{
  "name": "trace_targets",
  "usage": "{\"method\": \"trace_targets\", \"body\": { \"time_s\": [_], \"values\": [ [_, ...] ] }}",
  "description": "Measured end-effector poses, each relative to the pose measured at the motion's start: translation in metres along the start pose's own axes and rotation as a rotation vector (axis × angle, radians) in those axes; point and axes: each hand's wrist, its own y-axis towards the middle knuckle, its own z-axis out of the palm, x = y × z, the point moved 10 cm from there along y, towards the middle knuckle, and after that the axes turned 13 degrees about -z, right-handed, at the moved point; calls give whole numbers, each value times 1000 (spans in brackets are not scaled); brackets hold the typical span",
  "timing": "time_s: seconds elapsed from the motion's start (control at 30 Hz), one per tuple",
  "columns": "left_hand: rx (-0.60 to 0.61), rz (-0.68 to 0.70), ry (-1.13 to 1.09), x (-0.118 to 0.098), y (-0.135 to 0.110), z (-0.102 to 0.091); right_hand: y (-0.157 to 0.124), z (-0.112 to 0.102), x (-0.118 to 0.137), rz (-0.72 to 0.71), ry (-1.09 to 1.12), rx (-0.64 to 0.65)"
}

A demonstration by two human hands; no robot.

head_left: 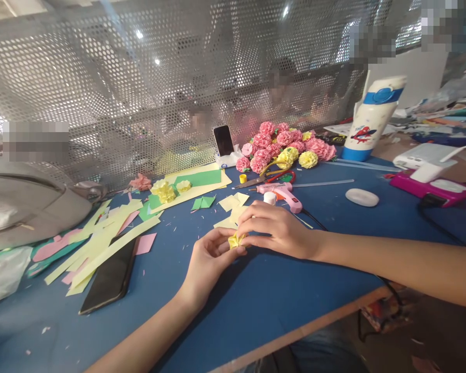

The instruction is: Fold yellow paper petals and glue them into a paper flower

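Fingers (238, 227) of both hands over most of yellow paper piece (235, 240).

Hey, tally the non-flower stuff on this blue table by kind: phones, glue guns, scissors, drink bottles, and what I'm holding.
Phones: 2, propped phone, flat phone
Glue gun: 1
Scissors: 1
Drink bottle: 1
Folded yellow paper between left hand and right hand: 1
Total: 6

Yellow folded paper (236, 240), blue table (256, 300), pink glue gun (281, 192), black phone (111, 277).
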Motion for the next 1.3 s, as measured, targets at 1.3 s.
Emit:
{"method": "trace_targets", "body": {
  "time_s": [1.3],
  "values": [
    [10, -30, -33, 1, -1, 1, 0, 7, 2, -73, -45, 82]
  ]
}}
